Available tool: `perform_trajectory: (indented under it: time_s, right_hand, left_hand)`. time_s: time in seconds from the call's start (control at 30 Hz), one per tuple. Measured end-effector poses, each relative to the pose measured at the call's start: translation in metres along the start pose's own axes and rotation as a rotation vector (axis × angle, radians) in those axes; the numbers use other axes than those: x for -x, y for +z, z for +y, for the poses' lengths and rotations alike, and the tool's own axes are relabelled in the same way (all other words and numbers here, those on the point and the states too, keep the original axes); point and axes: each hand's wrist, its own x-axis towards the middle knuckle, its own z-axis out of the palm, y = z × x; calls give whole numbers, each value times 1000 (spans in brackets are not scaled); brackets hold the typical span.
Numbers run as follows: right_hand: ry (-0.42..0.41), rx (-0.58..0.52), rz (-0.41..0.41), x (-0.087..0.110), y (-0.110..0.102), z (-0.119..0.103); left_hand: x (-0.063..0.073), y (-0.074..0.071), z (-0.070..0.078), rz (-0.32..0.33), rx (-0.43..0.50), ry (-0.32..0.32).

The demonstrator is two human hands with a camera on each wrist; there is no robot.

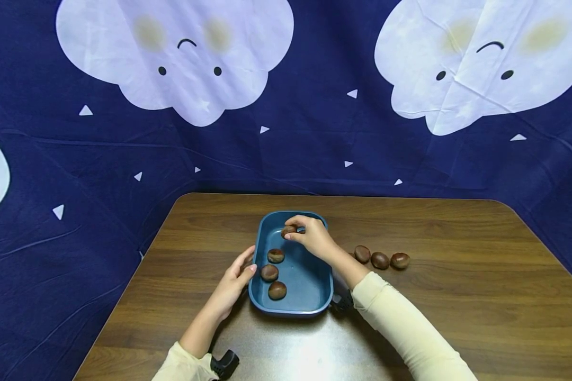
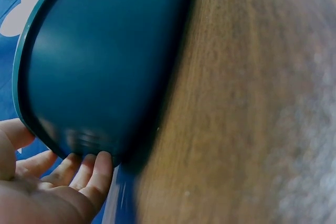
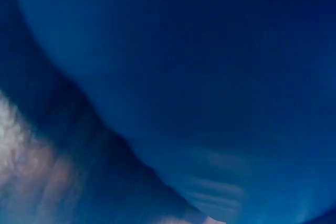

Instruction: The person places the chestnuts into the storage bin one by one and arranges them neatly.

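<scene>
A blue rectangular tray stands on the table with three brown chestnuts in a column along its left side. My right hand reaches into the far end and pinches a chestnut between thumb and fingers. Beside those fingertips, a bit of another brown thing shows, mostly hidden. Against the tray's left wall rests my left hand, its thumb at the rim. The left wrist view shows its fingertips touching the outer wall. In the right wrist view everything is dark blue and blurred, and the held chestnut cannot be made out.
Several chestnuts lie in a row on the wooden table, right of the tray; the nearest is partly behind the right forearm. A dark blue cloth with cloud shapes hangs behind the table's far edge. Black wrist devices sit under the sleeves.
</scene>
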Motion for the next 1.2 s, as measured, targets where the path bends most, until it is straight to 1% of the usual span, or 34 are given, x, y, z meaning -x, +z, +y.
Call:
perform_trajectory:
  time_s: [0.2,0.27,0.37,0.5,0.67,0.83,1.0,1.2]
  right_hand:
    - [25,49,-17,-4,6,1]
    - [45,59,-24,-5,8,1]
    - [97,60,-29,-6,9,0]
    - [155,40,-31,-7,10,-1]
    - [191,21,-34,-9,12,-1]
    - [246,-33,-63,-10,14,-1]
    - [274,-70,-68,-11,15,0]
    - [295,-59,-93,-11,17,2]
  left_hand:
    - [0,0,0,-5,6,-2]
    - [0,-1,0,-4,9,-4]
    - [0,-1,1,-5,12,-5]
    - [1,-1,1,-3,11,-5]
    - [1,-1,1,-3,13,-5]
    - [0,0,1,-5,13,-5]
    - [0,0,1,-1,10,-1]
    - [0,0,1,-1,6,-5]
